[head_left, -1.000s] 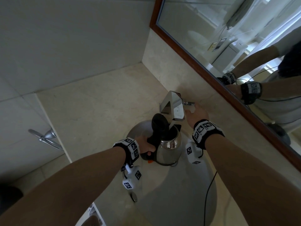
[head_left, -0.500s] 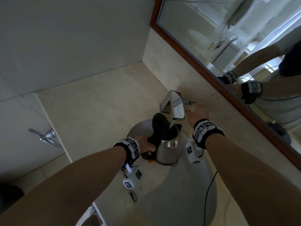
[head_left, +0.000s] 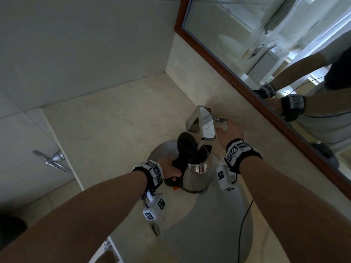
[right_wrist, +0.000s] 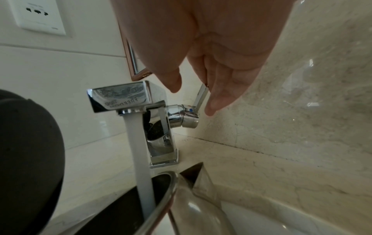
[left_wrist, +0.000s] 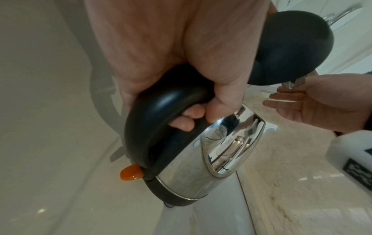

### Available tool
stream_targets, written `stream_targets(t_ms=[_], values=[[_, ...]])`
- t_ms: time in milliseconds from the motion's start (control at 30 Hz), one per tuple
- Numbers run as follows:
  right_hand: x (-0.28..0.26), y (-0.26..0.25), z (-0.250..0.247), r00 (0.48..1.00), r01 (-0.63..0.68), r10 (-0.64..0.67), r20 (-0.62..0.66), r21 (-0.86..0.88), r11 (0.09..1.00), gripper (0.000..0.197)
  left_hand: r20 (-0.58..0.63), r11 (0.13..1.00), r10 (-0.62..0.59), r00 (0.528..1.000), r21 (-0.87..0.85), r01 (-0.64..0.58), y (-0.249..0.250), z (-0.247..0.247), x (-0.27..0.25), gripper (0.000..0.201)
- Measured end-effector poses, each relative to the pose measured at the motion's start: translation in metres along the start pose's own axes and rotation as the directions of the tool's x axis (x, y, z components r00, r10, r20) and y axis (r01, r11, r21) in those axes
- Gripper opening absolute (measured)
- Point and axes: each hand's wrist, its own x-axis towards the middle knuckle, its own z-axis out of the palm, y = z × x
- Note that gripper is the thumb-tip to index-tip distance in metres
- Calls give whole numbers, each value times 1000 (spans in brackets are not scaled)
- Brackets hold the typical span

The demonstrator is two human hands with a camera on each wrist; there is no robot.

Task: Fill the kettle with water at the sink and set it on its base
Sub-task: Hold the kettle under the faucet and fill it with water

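A steel kettle (head_left: 197, 173) with a black handle hangs upright over the sink basin (head_left: 209, 234), its black lid (left_wrist: 292, 47) flipped open. My left hand (head_left: 171, 168) grips the handle (left_wrist: 161, 111), fingers curled round it. An orange switch (left_wrist: 130, 172) sticks out below the handle. A white stream of water (right_wrist: 141, 151) runs from the chrome faucet (head_left: 201, 120) into the kettle's mouth (right_wrist: 167, 198). My right hand (head_left: 229, 131) is at the faucet's side lever (right_wrist: 201, 97), straight fingers (right_wrist: 213, 101) against it and the thumb apart. The kettle's base is not in view.
A wood-framed mirror (head_left: 247, 88) runs along the wall to the right, just behind the faucet. A wall socket (right_wrist: 38, 15) sits left of it. A chrome bar (head_left: 51, 162) juts out at the left. A black cable (head_left: 245, 221) crosses the sink. Beige counter (head_left: 106, 130) lies left of the basin.
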Motion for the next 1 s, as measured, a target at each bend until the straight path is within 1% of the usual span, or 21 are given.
stream_targets(t_ms=[133,233,433,600,733,900,1000], values=[[1,-1,-1,1000,-13,13,-11,34,999,58,-7,1000,-2,1000,5,2,0,0,0,23],[1,-2,-4,998,-54,55,-2,94,994,51,-8,1000,-4,1000,8,4,0,0,0,22],[-3,-4,-3,998,-68,69,-4,130,989,52,0,1000,-10,1000,9,10,1,0,0,22],[-9,-9,-7,994,9,5,-107,122,993,36,-8,1000,-6,1000,17,7,3,-1,-1,21],[-14,-10,-7,992,7,12,-125,153,988,39,-21,999,-13,1000,33,13,3,0,-1,21],[-14,-14,-2,993,-1,22,-114,180,984,42,-8,999,-1,1000,41,1,3,1,-2,21],[-19,-22,4,993,-7,30,-115,195,981,45,-28,999,2,1000,46,-1,4,2,-1,22]])
